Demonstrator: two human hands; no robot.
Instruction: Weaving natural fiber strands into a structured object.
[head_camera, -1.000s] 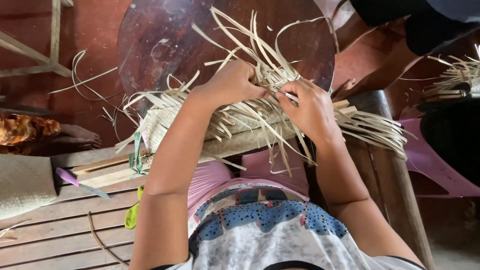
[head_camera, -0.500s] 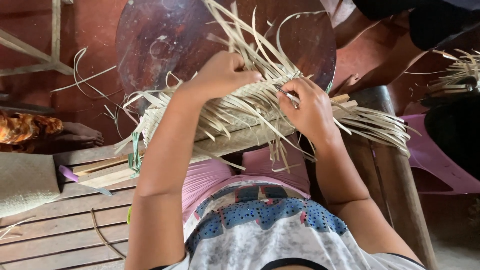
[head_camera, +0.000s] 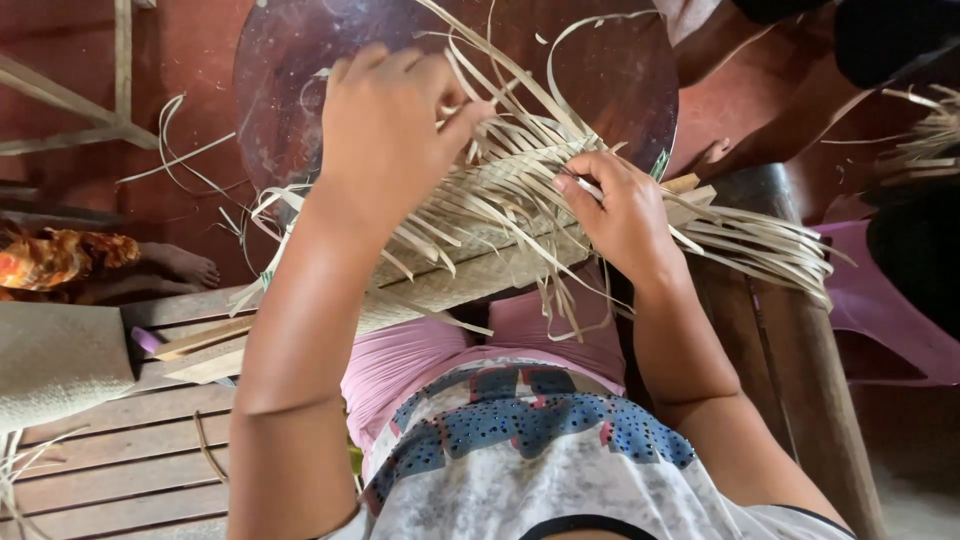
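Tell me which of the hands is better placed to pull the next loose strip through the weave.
Probably the left hand: it is raised and already pinching loose strips above the woven mat. The right hand presses on the mat's edge, gripping a thin metal tool.

A: Lighting okay?
B: Soft daylight, pretty even. Sheen on the round board (head_camera: 300, 70), left hand (head_camera: 385, 130) a bit motion-blurred, dim lower right corner, edges stretched.

No packages, labels, signs or screens show anywhere in this view of the weaving place.
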